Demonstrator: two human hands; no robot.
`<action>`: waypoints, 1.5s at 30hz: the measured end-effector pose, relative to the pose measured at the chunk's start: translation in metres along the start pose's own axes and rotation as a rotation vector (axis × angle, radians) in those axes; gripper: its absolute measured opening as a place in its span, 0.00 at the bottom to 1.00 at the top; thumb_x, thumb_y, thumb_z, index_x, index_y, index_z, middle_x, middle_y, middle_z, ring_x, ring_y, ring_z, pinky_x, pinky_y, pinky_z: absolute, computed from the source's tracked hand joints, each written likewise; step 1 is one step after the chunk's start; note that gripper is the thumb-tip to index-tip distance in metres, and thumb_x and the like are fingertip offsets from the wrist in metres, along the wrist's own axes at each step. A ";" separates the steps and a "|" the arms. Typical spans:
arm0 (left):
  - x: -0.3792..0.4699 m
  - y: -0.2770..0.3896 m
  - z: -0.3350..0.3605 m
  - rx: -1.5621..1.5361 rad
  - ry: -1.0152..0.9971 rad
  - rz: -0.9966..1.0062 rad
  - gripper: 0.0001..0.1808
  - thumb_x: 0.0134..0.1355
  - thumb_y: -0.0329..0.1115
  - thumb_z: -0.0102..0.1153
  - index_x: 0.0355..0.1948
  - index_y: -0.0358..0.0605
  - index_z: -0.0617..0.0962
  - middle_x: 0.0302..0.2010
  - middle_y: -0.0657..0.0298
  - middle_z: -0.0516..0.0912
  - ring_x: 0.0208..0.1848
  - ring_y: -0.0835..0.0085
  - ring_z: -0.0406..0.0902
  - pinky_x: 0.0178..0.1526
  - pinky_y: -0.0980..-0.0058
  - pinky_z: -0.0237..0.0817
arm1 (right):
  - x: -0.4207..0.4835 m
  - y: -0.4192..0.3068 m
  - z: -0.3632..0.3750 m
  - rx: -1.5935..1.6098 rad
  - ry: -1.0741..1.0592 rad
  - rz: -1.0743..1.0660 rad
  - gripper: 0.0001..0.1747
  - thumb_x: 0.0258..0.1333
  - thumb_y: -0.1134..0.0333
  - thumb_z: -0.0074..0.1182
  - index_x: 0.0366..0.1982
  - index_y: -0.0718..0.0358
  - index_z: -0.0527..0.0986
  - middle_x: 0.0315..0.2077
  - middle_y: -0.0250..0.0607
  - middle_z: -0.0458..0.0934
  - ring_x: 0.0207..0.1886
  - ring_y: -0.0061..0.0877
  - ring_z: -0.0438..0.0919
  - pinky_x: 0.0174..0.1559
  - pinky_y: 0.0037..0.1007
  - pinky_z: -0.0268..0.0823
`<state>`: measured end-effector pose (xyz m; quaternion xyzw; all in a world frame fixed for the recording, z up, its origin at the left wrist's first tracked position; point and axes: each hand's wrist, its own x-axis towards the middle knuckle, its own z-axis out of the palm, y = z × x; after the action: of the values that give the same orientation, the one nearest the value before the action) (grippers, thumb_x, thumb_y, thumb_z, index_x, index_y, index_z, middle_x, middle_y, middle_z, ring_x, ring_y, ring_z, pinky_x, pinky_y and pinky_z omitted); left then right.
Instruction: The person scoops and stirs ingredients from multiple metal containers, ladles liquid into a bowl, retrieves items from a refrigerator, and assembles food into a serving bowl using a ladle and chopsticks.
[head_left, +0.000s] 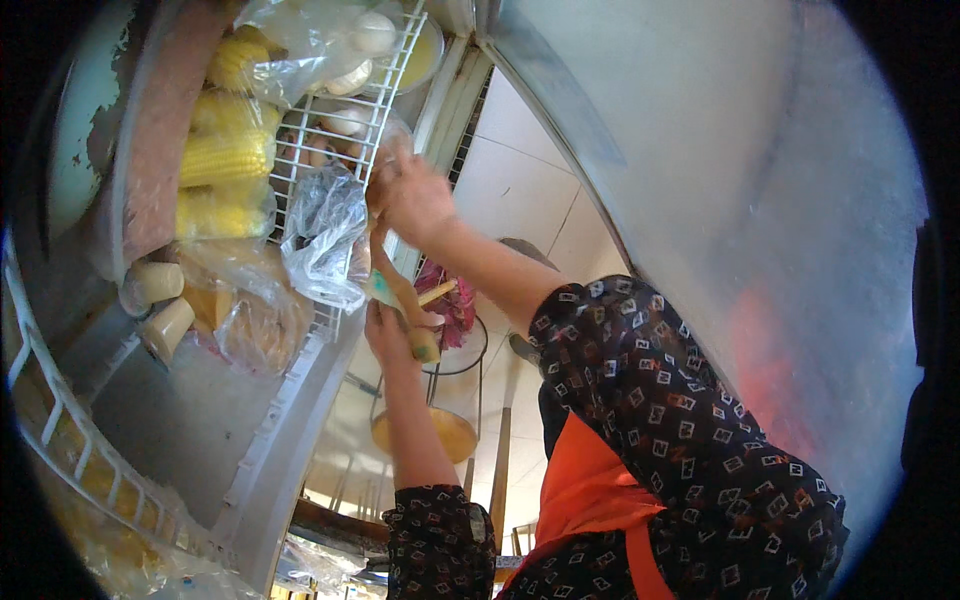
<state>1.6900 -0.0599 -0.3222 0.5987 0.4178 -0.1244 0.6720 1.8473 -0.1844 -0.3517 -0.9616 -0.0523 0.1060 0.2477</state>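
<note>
My left hand (388, 330) is closed around a long brownish item (403, 289) with green patches, held below the front edge of a white wire shelf (367, 161); what it is cannot be told. Above it, my right hand (414, 196) is at the shelf's edge, its fingers blurred against brown things beneath them; its grip is unclear. Beside both hands, a crumpled clear plastic bag (324, 225) lies on the shelf. Bagged corn cobs (225, 157) lie further left, and pale round items (373, 34) sit in plastic at the top.
An open refrigerator door (720, 150) stands on the right. Two beige cups (166, 330) lie near a bag of light brown food (262, 330). A curved white rack (82, 450) is at lower left. On the tiled floor side are a round stool (425, 435) and a pink bag (454, 311).
</note>
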 end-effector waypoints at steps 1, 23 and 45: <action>-0.001 0.000 0.000 -0.029 0.015 0.021 0.21 0.67 0.41 0.46 0.53 0.36 0.70 0.46 0.58 0.75 0.44 0.69 0.76 0.43 0.72 0.69 | -0.001 0.011 -0.004 0.029 0.066 0.118 0.27 0.50 0.65 0.50 0.54 0.64 0.68 0.54 0.55 0.63 0.51 0.43 0.71 0.49 0.40 0.66; -0.088 -0.011 -0.042 -0.525 -0.002 -0.114 0.11 0.62 0.45 0.54 0.35 0.51 0.72 0.27 0.68 0.73 0.28 0.77 0.71 0.30 0.78 0.67 | 0.059 -0.011 0.023 0.083 -0.030 -0.292 0.30 0.52 0.62 0.48 0.57 0.63 0.64 0.59 0.52 0.63 0.63 0.41 0.60 0.64 0.37 0.52; -0.065 -0.009 -0.026 -0.650 -0.061 -0.176 0.23 0.68 0.50 0.42 0.49 0.38 0.69 0.43 0.58 0.79 0.41 0.72 0.75 0.43 0.74 0.69 | -0.048 -0.007 -0.029 1.146 -0.305 0.395 0.13 0.56 0.64 0.52 0.31 0.70 0.76 0.15 0.44 0.74 0.19 0.32 0.75 0.27 0.34 0.67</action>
<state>1.6329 -0.0599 -0.2811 0.3106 0.4657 -0.0600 0.8265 1.8066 -0.1991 -0.3152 -0.6414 0.1568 0.2972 0.6897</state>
